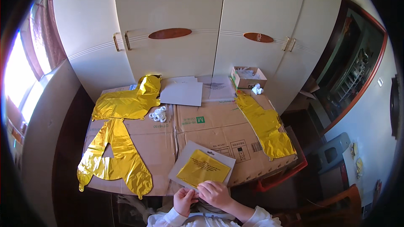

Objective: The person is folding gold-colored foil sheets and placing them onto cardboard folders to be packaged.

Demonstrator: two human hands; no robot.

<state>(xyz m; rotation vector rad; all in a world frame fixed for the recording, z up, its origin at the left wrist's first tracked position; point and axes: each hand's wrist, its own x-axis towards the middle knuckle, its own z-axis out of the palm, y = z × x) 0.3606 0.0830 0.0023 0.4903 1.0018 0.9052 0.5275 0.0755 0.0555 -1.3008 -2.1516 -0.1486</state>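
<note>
**Both hands at the near edge of the flat packet**

The grey packet (202,166) with the folded gold foil showing through its front lies on the cardboard-covered surface (210,126), right at the near edge and just beyond the hands; it is tilted, its long axis running from near left to far right; its near edge is where both hands meet it. The right hand (215,193) lies curled over that near edge, fingers bent and pressed on the packet, the closer of the two to its middle; the left hand (184,199) is half closed beside it, fingertips at the packet's near left corner; whether either truly pinches the edge or only rests on it I cannot tell.

To the left lies a flat gold foil balloon (115,159), well apart from the packet; a second gold foil piece (126,101) sits beyond it at the far left; a third gold strip (267,126) runs along the right side. A small heap of white rings (158,114) lies far of the packet; white sheets of paper (183,92) and an open small box (248,77) stand at the far edge against the wardrobe doors (176,17). Nothing lies between hands and packet.
</note>
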